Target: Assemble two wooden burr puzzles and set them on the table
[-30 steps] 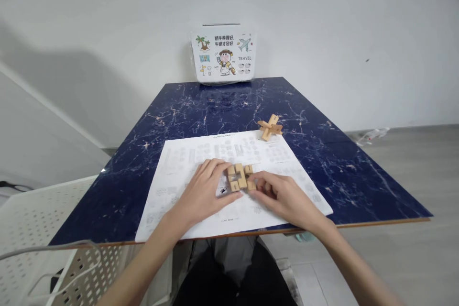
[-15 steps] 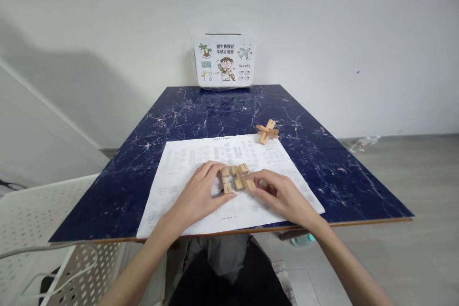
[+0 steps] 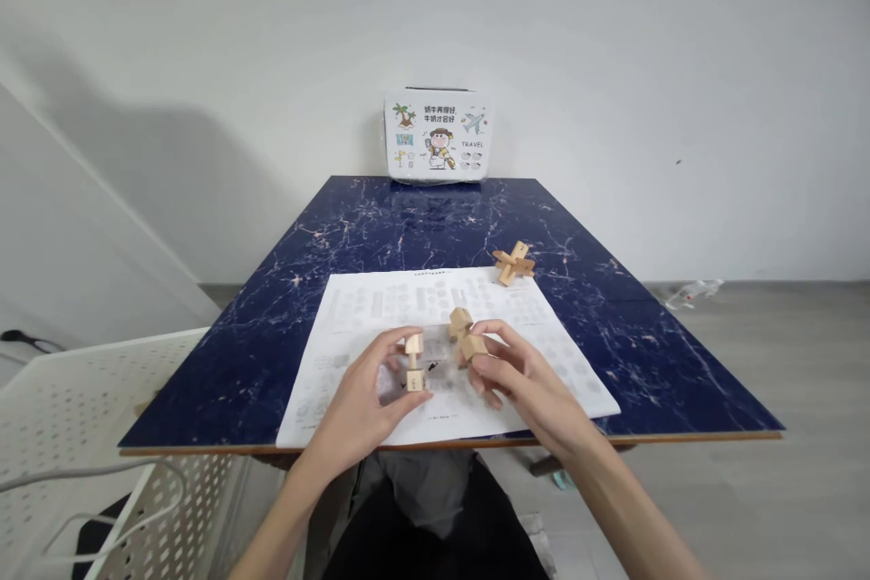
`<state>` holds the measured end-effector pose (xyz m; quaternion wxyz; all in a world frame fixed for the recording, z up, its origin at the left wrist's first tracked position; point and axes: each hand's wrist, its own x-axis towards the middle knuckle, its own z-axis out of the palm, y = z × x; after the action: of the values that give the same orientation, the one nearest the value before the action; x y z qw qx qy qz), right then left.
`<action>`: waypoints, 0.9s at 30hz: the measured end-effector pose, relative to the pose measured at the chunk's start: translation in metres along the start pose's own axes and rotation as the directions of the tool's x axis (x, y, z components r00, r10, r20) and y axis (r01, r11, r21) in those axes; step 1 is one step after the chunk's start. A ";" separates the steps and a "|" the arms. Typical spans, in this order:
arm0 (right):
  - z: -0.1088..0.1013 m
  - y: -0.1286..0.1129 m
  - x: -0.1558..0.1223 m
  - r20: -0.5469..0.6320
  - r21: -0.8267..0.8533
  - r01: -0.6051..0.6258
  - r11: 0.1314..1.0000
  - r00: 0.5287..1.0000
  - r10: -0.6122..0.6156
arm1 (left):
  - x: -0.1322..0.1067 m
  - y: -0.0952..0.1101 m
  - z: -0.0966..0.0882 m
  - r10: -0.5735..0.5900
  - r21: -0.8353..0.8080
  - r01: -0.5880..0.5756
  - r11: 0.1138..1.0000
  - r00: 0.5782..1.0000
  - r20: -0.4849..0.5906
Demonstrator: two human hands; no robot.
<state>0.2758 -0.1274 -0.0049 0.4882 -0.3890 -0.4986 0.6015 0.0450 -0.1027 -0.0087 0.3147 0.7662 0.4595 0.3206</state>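
Two half-curled hands [image 3: 362, 401] [image 3: 531, 378], notched wooden piece [image 3: 414, 377] in left grip, wooden blocks [image 3: 470, 346] in right.

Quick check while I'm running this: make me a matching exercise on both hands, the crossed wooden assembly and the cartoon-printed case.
1. Left hand
2. Right hand
3. Crossed wooden assembly
4. Cartoon-printed case

A. At the far right corner of the white printed sheet
B. Holds slightly blurred wooden blocks in its fingers
C. At the far end of the blue table
D. Holds a narrow-waisted wooden piece

Pairs: 1-D, 2-B, 3-A, 4-C
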 end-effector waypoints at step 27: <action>0.030 0.018 0.011 0.001 -0.250 0.120 0.961 0.992 -0.124 | -0.005 -0.005 0.001 -0.070 -0.132 0.066 0.989 0.997 -0.031</action>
<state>0.2408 -0.1239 -0.0166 0.4751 -0.4203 -0.5897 0.4999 0.0409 -0.1057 -0.0141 0.3666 0.7220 0.4689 0.3527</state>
